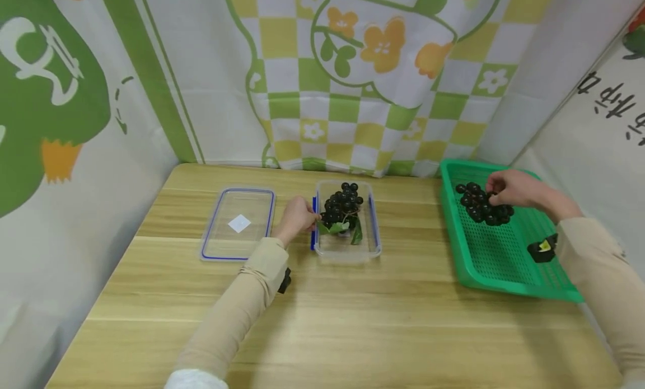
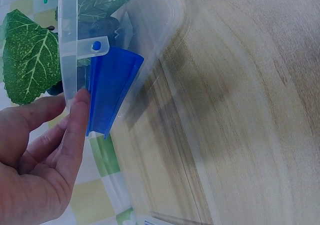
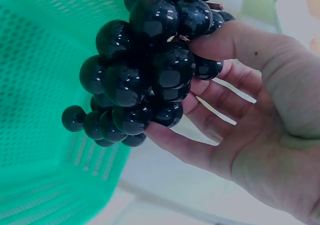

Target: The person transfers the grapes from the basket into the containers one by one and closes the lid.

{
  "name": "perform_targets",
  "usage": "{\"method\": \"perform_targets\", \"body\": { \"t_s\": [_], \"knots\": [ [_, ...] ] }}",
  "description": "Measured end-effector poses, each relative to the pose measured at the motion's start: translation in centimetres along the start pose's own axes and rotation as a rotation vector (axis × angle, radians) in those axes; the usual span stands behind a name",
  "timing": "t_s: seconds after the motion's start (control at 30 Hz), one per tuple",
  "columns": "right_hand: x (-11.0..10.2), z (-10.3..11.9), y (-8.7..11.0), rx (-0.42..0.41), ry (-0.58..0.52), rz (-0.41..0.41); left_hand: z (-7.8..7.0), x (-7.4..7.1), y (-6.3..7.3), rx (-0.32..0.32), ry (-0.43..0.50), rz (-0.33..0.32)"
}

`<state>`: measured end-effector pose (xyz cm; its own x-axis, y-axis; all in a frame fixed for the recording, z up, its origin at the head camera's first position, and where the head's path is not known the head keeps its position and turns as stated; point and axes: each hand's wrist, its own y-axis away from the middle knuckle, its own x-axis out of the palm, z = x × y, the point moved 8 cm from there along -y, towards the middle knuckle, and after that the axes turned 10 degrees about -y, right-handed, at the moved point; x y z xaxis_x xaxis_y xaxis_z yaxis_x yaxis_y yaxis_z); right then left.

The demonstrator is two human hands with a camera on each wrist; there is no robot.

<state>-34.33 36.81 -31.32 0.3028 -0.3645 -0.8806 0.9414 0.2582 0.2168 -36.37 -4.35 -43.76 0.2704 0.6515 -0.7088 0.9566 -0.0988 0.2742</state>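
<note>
My right hand grips a bunch of black grapes over the green basket. In the right wrist view, its thumb and fingers press into the grapes from one side. My left hand pinches the left rim of a clear plastic container. The left wrist view shows the thumb and fingers on either side of that rim, beside a blue latch. Inside the container lies another bunch of black grapes with green leaves.
A clear lid with a blue seal lies left of the container. The left forearm partly hides a small black object. Another black object with a yellow mark is at the basket's right side. A patterned curtain hangs behind the wooden table.
</note>
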Motion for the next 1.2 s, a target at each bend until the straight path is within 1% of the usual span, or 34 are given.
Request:
{"method": "perform_targets", "body": {
  "t_s": [0.17, 0.27, 0.33, 0.43, 0.53, 0.67, 0.83, 0.93, 1.07, 1.2],
  "knots": [
    [-0.8, 3.8, -1.1, -0.052, -0.018, -0.046, 0.0, -0.1, 0.1, 0.006, -0.005, -0.02],
    [-1.1, 6.7, -1.9, -0.09, 0.01, -0.061, 0.1, -0.2, 0.2, 0.0, -0.005, -0.024],
    [-1.0, 8.8, -2.5, -0.11, 0.033, -0.065, 0.1, -0.3, 0.3, -0.006, -0.003, -0.026],
    [-0.3, 11.7, -3.7, -0.153, 0.042, -0.062, 0.3, -0.3, 0.3, -0.012, 0.003, -0.028],
    [1.2, 14.2, -5.0, -0.195, 0.014, -0.039, 0.4, -0.2, 0.4, -0.014, 0.003, -0.029],
    [3.6, 16.8, -6.6, -0.265, -0.016, -0.013, 0.4, -0.1, 0.4, -0.009, 0.011, -0.031],
    [6.4, 19.6, -7.5, -0.361, -0.02, 0.003, 0.3, -0.1, 0.3, 0.001, -0.003, -0.036],
    [8.1, 20.6, -7.8, -0.392, -0.032, 0.015, 0.3, 0.0, 0.3, 0.005, -0.016, -0.038],
    [10.3, 21.5, -8.3, -0.426, -0.04, 0.043, 0.1, 0.0, 0.4, 0.013, -0.026, -0.033],
    [12.7, 22.0, -8.4, -0.477, 0.017, 0.084, 0.0, -0.1, 0.3, 0.018, -0.037, -0.031]
  ]
}}
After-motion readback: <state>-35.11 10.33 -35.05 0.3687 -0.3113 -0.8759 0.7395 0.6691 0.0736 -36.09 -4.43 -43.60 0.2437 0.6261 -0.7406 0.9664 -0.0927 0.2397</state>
